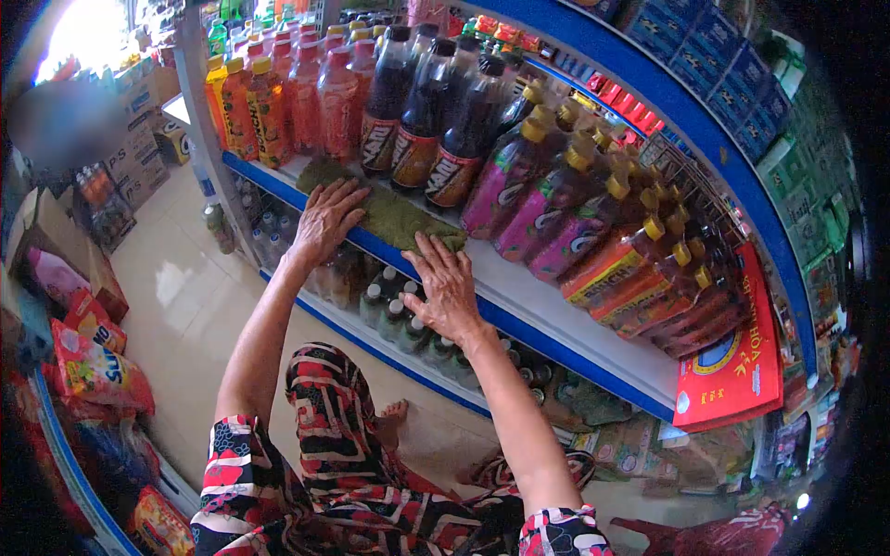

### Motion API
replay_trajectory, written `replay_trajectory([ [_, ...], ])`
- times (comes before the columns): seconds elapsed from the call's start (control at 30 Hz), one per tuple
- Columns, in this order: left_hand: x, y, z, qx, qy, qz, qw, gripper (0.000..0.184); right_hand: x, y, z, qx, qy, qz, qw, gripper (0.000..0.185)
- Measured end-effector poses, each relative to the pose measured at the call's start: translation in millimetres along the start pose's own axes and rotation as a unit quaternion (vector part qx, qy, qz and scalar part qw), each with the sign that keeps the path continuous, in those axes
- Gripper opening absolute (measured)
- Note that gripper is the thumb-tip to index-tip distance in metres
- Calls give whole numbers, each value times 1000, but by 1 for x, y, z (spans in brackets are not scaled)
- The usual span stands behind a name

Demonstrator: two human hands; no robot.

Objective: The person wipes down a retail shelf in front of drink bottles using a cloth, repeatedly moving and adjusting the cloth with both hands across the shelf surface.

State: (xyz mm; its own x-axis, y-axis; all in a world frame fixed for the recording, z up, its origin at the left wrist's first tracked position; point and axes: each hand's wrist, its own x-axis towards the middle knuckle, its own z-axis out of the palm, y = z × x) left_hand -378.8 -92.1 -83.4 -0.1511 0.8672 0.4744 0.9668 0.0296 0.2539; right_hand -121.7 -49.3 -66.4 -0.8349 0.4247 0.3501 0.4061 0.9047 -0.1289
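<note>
A folded olive-green cloth (394, 215) lies along the front of the white shelf (528, 278), just before a row of dark cola-type bottles (422, 120). My left hand (329, 218) rests flat on the cloth's left part, fingers stretched out. On the right end of the cloth, the fingertips of my right hand (443, 285) press down with the fingers spread, its palm out over the blue shelf edge. Left of the cola bottles stand red drink bottles (338, 102). Purple-labelled bottles (510, 181) stand right of the cloth.
Orange-labelled bottles (616, 269) and a red printed packet (732, 357) fill the shelf's right end. Small capped bottles (394, 315) stand on the shelf below. A blue-edged upper shelf (667, 102) curves overhead. Boxes (130, 130) and a red-and-yellow bag (97, 366) are at left.
</note>
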Motion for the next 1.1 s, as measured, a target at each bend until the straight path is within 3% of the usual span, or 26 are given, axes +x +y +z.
replay_trajectory([
  [0.63,-15,14,-3,28,-9,-11,1000,47,-15,-6,20,-36,63,12,997,54],
  [0.77,-17,22,-5,34,-30,17,999,48,-29,-4,15,-46,79,9,996,53],
  [1.1,-38,78,7,15,21,80,996,49,-89,8,-9,-63,75,13,995,52],
])
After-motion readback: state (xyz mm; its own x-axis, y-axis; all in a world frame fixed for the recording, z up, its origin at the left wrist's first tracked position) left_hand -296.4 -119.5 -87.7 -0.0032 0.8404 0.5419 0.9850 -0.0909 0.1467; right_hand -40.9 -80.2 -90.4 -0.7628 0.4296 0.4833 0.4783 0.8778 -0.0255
